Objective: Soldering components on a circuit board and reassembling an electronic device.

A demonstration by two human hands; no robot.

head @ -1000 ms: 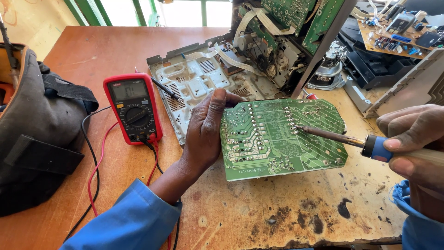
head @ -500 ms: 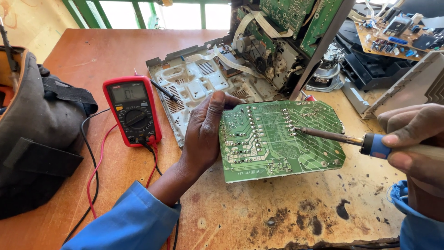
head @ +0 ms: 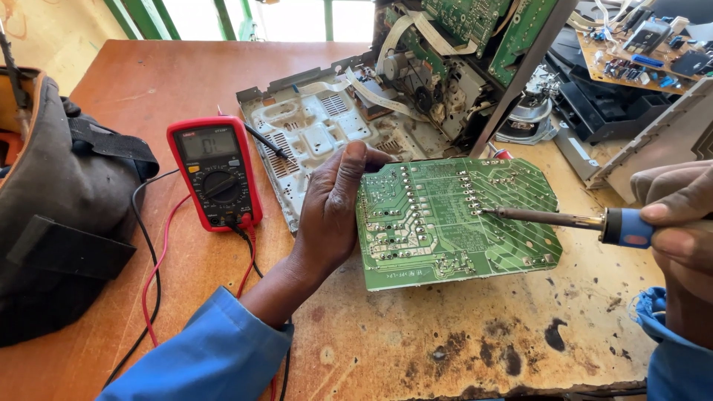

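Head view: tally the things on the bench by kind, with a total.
Green boards, flat under the hands: 1
Soldering irons: 1
Red multimeters: 1
Grey bags: 1
Opened chassis: 1
Brown boards, far right: 1
Total: 6
More green boards stand upright in the chassis; their number is unclear.

Red handheld multimeter (head: 215,172) face-up on scorched brown wooden tabletop (head: 416,349), red and black test leads (head: 152,275) trailing from it. Grey-black fabric tool bag (head: 59,208) at left edge. Opened grey metal appliance chassis (head: 334,130) behind multimeter. Brown component-side circuit board (head: 639,56) top right.
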